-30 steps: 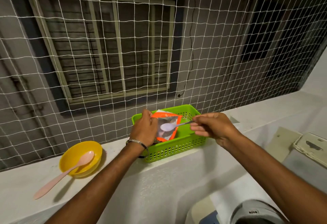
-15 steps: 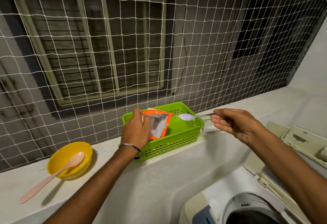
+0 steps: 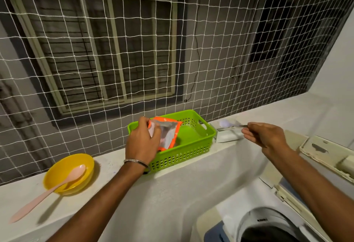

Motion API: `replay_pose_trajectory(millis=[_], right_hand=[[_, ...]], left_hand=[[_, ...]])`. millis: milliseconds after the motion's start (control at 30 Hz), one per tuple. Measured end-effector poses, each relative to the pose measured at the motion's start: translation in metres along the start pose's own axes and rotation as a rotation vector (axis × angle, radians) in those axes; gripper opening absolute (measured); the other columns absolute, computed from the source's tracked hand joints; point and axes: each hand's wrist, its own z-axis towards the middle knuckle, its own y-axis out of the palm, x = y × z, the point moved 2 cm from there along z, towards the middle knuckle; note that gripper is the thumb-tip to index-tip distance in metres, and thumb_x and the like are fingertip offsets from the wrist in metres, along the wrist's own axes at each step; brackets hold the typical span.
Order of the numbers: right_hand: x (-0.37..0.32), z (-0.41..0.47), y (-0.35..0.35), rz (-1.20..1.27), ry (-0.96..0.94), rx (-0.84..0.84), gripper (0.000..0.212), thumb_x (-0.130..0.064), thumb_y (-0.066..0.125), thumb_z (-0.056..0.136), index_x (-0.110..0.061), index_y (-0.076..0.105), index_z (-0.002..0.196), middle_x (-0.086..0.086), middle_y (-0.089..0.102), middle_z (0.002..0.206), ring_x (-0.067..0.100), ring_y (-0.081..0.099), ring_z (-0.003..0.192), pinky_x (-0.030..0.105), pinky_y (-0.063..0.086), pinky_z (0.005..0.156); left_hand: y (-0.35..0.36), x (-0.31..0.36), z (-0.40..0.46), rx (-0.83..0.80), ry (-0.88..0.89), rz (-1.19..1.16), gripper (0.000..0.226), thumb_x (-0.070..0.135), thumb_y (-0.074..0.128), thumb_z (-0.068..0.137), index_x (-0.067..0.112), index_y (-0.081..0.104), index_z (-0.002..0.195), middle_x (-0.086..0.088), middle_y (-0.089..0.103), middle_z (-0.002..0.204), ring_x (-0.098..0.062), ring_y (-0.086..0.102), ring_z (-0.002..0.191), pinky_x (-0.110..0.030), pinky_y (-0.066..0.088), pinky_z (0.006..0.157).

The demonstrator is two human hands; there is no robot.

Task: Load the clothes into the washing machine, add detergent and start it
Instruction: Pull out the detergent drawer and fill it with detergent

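Currently left hand (image 3: 142, 144) grips the orange-edged detergent pouch (image 3: 168, 133), fingers curled round its top left corner, pouch held tilted inside the left part of the green basket (image 3: 193, 146). Bangle (image 3: 136, 161) on left wrist. Basket sits on the white ledge (image 3: 172, 180), just in front of the white net (image 3: 115, 60).

Right hand (image 3: 265, 136) is right of the basket, apart from it, fingers pinching the handle of a metal spoon (image 3: 229, 124). Spoon bowl points left and holds a pale heap of powder, blurred. It hovers over a small white box (image 3: 228, 136) lying on the ledge, just beside the basket's right end.

Far left on the ledge: yellow bowl (image 3: 67, 173) with a pink spoon (image 3: 47, 192) resting in it, handle sticking out toward near left onto the ledge.

Bottom right: washing machine (image 3: 268, 222), top opening partly in view, dark inside, contents cannot be told. Its raised lid (image 3: 325, 155) shows at right edge, paint chipped.

Behind the net, a barred window (image 3: 99, 54) in a grey wall.
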Motion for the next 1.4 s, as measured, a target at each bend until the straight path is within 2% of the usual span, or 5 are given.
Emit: replay_pose_trajectory(millis=[167,367,700,1133,1400], right_hand=[[0.014,0.001,0.004,-0.059,-0.101,0.038,0.006,0.000,0.066,0.087,0.003,0.068,0.092,0.020,0.070,0.080,0.020,0.071,0.062,0.029,0.061,0.068],[0.022,0.001,0.006,-0.112,-0.176,0.037,0.005,0.000,0.069,0.085,0.001,0.071,0.089,0.023,0.070,0.085,0.033,0.070,0.079,0.041,0.057,0.084],[0.032,0.000,0.005,-0.222,-0.291,0.031,0.015,-0.003,0.071,0.083,-0.016,0.073,0.076,0.016,0.072,0.079,0.032,0.071,0.077,0.045,0.058,0.085],[0.039,-0.005,0.006,-0.356,-0.441,0.046,0.017,-0.010,0.072,0.084,-0.026,0.073,0.079,0.003,0.074,0.077,0.022,0.072,0.075,0.044,0.059,0.083],[0.048,-0.002,0.005,-0.293,-0.416,0.059,0.010,-0.012,0.072,0.084,-0.015,0.075,0.094,0.006,0.074,0.083,0.023,0.072,0.079,0.044,0.059,0.084]], left_hand=[[0.000,0.000,-0.001,-0.004,-0.008,-0.004,0.021,0.030,0.050,0.094,0.013,0.046,0.106,-0.002,0.055,0.085,-0.021,0.048,0.071,-0.027,0.032,0.061],[0.002,-0.003,0.000,-0.011,0.002,-0.016,0.023,0.031,0.050,0.093,0.014,0.046,0.109,-0.006,0.062,0.091,-0.022,0.053,0.073,-0.028,0.038,0.062],[0.004,-0.006,0.002,-0.010,0.003,-0.037,0.024,0.026,0.054,0.089,0.016,0.045,0.109,-0.011,0.065,0.090,-0.030,0.057,0.072,-0.030,0.040,0.061],[0.003,-0.005,0.001,-0.004,0.005,-0.032,0.027,0.027,0.054,0.089,0.015,0.046,0.112,-0.012,0.065,0.095,-0.032,0.059,0.079,-0.032,0.043,0.066],[0.004,-0.005,0.000,-0.006,0.012,-0.031,0.026,0.028,0.054,0.090,0.015,0.046,0.111,-0.010,0.065,0.096,-0.025,0.053,0.074,-0.029,0.040,0.064]])
